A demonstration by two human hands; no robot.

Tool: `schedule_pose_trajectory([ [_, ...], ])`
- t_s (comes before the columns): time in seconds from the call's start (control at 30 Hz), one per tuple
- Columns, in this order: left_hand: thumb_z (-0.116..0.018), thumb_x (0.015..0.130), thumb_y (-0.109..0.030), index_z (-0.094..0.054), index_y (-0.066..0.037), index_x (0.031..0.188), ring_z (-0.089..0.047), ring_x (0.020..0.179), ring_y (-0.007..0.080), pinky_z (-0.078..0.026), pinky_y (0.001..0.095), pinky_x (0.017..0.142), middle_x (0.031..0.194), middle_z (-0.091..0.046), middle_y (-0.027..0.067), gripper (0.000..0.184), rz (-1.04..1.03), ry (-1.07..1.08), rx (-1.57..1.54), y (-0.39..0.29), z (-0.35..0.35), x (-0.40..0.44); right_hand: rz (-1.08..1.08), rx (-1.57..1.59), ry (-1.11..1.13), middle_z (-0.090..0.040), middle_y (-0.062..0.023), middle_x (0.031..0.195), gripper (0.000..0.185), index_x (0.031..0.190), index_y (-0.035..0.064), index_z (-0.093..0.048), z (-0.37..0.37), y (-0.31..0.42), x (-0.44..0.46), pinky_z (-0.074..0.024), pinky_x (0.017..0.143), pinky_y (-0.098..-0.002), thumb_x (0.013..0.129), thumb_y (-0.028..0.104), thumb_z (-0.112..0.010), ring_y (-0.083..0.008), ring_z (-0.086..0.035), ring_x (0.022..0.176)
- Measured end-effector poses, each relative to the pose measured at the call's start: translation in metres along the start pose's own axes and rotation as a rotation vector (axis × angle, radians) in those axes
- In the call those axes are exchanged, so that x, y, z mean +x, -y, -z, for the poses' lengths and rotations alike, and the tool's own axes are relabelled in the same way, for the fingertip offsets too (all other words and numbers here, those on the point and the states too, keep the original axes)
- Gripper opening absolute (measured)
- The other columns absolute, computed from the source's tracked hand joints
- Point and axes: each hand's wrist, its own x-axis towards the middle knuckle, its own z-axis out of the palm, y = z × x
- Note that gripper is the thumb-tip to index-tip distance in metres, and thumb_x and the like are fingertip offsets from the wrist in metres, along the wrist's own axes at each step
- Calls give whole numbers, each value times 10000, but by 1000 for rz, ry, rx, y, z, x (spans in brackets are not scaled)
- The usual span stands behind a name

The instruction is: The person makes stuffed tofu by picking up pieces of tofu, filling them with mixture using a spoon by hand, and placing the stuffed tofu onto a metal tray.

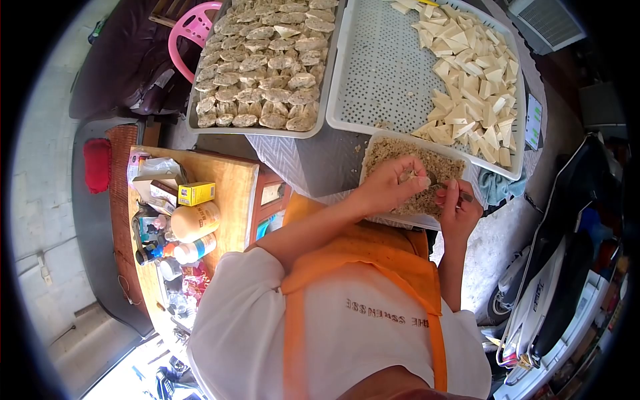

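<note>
Over a white tub [365,160] of brown, crumbly minced filling [393,148], both hands work close together. My left hand [395,185] is closed around a small pale piece, apparently a tofu wedge [405,176], mostly covered by the fingers. Just right of it, my right hand [460,208] grips a small metal spoon [466,197], its head close to the left fingertips. A white perforated tray [373,73] beyond the tub carries many loose cream-coloured tofu wedges [467,73]. On the metal tray [267,133] at left, rows of filling-coated pieces [267,63] lie packed together.
A wooden side table [233,180] at left holds a yellow box [197,193], jars and bottles. A pink steering-wheel-shaped item [193,28] sits behind the metal tray. A teal cloth [500,189] hangs right of the tub. A scooter [533,300] stands at lower right.
</note>
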Motion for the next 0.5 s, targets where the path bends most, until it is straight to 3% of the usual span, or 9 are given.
schedule_pose_trajectory([
  [0.1,-432,975,-313,-471,-63,774,-339,456,67,-268,213,404,599,-409,-17,323,105,46,-462,5,6,2,-7,11,-2,-643,-94,634,212,875,-51,-632,-1,1,0,-487,482,-226,946,123,-534,-125,-633,533],
  [0.2,-408,981,-312,-455,-62,737,-320,450,75,-260,213,401,576,-386,-18,353,-30,139,-388,18,15,5,-6,17,-5,-643,-95,636,209,878,-51,-632,-1,1,0,-489,483,-226,945,121,-535,-124,-634,535],
  [0.5,-396,998,-338,-418,-89,702,-331,430,84,-247,227,371,571,-375,-12,388,188,-34,-269,-7,2,-4,24,7,-6,-640,-95,633,191,877,-53,-625,0,0,1,-496,484,-228,940,102,-532,-124,-637,539],
])
